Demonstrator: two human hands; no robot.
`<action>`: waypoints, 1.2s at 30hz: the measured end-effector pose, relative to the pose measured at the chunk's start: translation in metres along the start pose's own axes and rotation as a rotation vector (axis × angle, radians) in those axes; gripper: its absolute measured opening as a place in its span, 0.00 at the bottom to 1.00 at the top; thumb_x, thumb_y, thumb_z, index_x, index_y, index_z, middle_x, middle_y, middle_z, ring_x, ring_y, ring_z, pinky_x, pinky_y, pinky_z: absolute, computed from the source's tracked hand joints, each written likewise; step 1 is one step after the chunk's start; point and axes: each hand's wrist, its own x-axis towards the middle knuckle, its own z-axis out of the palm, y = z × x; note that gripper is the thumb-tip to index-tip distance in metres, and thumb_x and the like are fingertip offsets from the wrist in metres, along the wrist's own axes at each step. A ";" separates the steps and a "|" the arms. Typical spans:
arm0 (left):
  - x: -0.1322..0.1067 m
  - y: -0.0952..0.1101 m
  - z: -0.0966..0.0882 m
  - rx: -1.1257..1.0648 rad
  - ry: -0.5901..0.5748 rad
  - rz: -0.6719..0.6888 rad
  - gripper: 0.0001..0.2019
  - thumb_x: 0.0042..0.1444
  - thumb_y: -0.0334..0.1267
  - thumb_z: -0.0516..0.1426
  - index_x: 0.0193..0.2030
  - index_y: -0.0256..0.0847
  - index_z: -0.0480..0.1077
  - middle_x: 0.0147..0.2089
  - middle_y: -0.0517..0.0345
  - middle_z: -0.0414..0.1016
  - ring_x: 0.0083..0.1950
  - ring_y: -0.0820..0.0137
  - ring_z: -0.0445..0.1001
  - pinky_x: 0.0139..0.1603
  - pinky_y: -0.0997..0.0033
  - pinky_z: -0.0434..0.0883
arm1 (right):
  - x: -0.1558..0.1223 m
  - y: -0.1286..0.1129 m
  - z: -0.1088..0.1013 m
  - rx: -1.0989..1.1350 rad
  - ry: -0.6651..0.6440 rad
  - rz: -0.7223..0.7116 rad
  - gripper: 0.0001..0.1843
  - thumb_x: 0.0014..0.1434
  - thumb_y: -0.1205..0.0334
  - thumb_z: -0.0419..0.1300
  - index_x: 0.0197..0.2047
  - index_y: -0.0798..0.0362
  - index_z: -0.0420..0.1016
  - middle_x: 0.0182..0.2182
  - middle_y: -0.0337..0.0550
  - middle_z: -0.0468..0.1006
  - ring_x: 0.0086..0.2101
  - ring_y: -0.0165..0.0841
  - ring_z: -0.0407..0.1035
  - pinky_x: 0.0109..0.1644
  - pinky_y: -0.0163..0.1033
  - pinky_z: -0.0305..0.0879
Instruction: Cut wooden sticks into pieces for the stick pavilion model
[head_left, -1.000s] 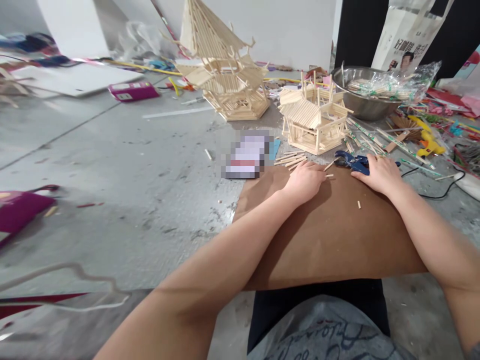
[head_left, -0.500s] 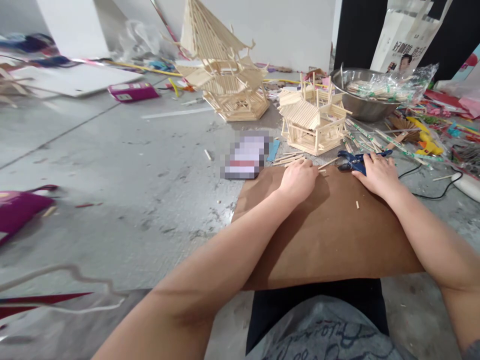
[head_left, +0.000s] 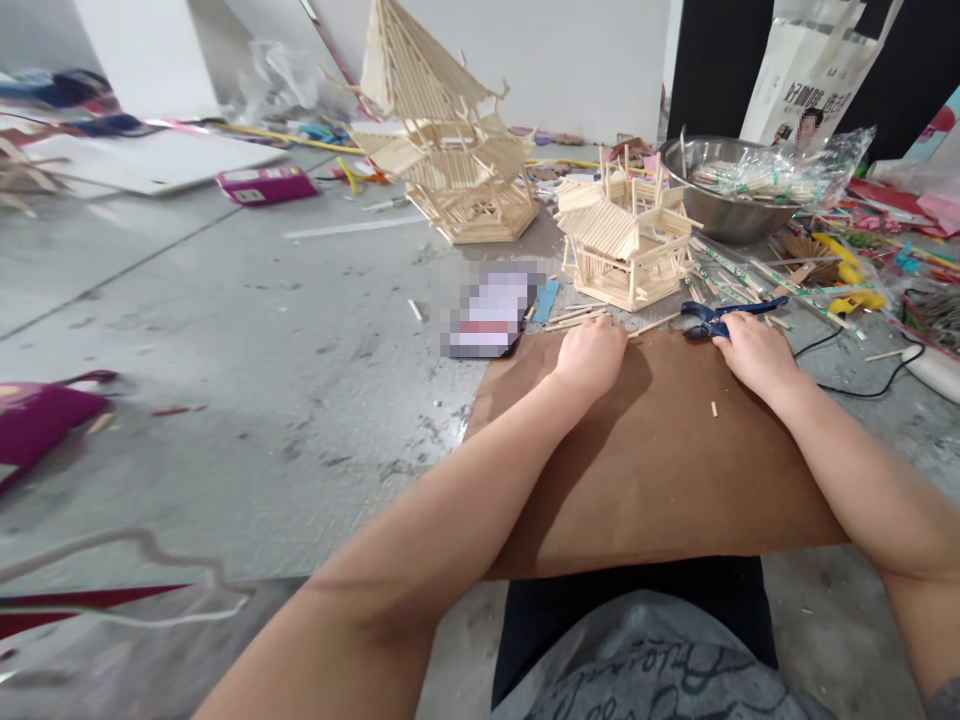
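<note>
A thin wooden stick [head_left: 654, 325] sticks out to the right from under the fingers of my left hand [head_left: 592, 357], which is closed on its near end. The stick's other end reaches toward the jaws of blue-handled pliers [head_left: 701, 322]. My right hand [head_left: 759, 352] is closed around the pliers' handles, its fingers partly hidden. Several loose sticks [head_left: 574, 317] lie just beyond my left hand. Below both hands spreads a brown board [head_left: 637, 470] with one short stick piece [head_left: 714, 409] on it.
A small hexagonal stick model [head_left: 630, 245] stands behind my hands, with a taller stick pagoda [head_left: 469, 190] further back. A metal bowl [head_left: 679, 165] of sticks is at the back right. Left of the board lies a blurred-out phone [head_left: 491, 315]; a purple packet [head_left: 266, 185] is farther left.
My left hand has shifted slightly left. The pliers have moved slightly right, with my right hand's fingers drawn in around the handles.
</note>
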 end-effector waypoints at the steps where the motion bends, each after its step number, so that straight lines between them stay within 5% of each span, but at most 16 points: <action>1: -0.001 -0.002 -0.002 0.006 -0.015 -0.016 0.14 0.51 0.27 0.47 0.40 0.32 0.70 0.41 0.43 0.70 0.45 0.59 0.72 0.40 0.65 0.69 | 0.000 0.000 0.000 0.001 0.006 0.006 0.17 0.58 0.61 0.48 0.47 0.60 0.66 0.46 0.56 0.71 0.42 0.42 0.69 0.42 0.42 0.62; 6: -0.005 -0.019 -0.007 -0.022 0.027 -0.075 0.13 0.51 0.29 0.47 0.35 0.33 0.72 0.37 0.44 0.73 0.39 0.62 0.73 0.35 0.68 0.68 | -0.002 -0.002 -0.002 0.003 -0.004 0.049 0.18 0.58 0.60 0.47 0.48 0.59 0.67 0.46 0.56 0.71 0.41 0.44 0.68 0.41 0.46 0.62; 10: -0.008 -0.025 -0.012 -0.257 0.137 -0.051 0.12 0.52 0.34 0.48 0.25 0.36 0.71 0.27 0.53 0.73 0.30 0.70 0.70 0.31 0.74 0.63 | -0.002 -0.003 -0.005 0.114 0.143 -0.038 0.17 0.59 0.59 0.46 0.42 0.58 0.71 0.45 0.55 0.72 0.50 0.45 0.60 0.52 0.50 0.56; 12: -0.011 -0.020 -0.014 -0.474 0.095 0.007 0.12 0.50 0.37 0.51 0.21 0.36 0.69 0.20 0.59 0.67 0.24 0.74 0.64 0.27 0.76 0.60 | -0.002 -0.006 -0.005 0.347 0.192 -0.101 0.18 0.59 0.57 0.47 0.43 0.58 0.71 0.45 0.53 0.73 0.49 0.42 0.62 0.51 0.47 0.57; 15: -0.016 -0.006 -0.011 -0.827 -0.053 0.133 0.13 0.51 0.42 0.51 0.28 0.36 0.71 0.18 0.65 0.64 0.20 0.79 0.59 0.23 0.79 0.57 | -0.005 -0.016 -0.006 0.886 0.056 -0.092 0.20 0.57 0.50 0.50 0.45 0.57 0.68 0.37 0.48 0.75 0.34 0.34 0.69 0.37 0.41 0.66; 18: -0.018 0.005 -0.003 -0.969 -0.122 0.160 0.15 0.51 0.45 0.52 0.28 0.34 0.71 0.19 0.63 0.66 0.21 0.79 0.61 0.23 0.78 0.58 | -0.010 -0.027 -0.010 1.305 -0.086 -0.040 0.22 0.53 0.45 0.53 0.39 0.56 0.67 0.26 0.40 0.72 0.21 0.27 0.65 0.24 0.34 0.63; 20: -0.018 0.008 0.001 -0.980 -0.069 0.212 0.15 0.50 0.45 0.53 0.26 0.34 0.72 0.22 0.61 0.67 0.23 0.78 0.62 0.26 0.78 0.60 | -0.012 -0.031 -0.013 1.410 -0.103 -0.029 0.21 0.50 0.43 0.56 0.33 0.55 0.67 0.22 0.36 0.70 0.19 0.24 0.63 0.21 0.32 0.61; 25: -0.016 0.010 0.005 -0.905 0.144 0.260 0.18 0.52 0.43 0.52 0.18 0.35 0.69 0.21 0.60 0.62 0.27 0.76 0.61 0.30 0.77 0.60 | -0.015 -0.033 -0.016 1.403 -0.092 -0.057 0.19 0.50 0.47 0.58 0.31 0.56 0.68 0.21 0.35 0.69 0.18 0.23 0.63 0.21 0.30 0.61; 36: -0.017 0.014 0.008 -0.841 0.052 0.375 0.12 0.54 0.38 0.51 0.25 0.36 0.72 0.21 0.63 0.65 0.25 0.78 0.63 0.27 0.80 0.59 | -0.021 -0.036 -0.012 1.198 -0.040 -0.242 0.15 0.54 0.52 0.55 0.32 0.55 0.73 0.30 0.40 0.75 0.20 0.22 0.63 0.25 0.31 0.63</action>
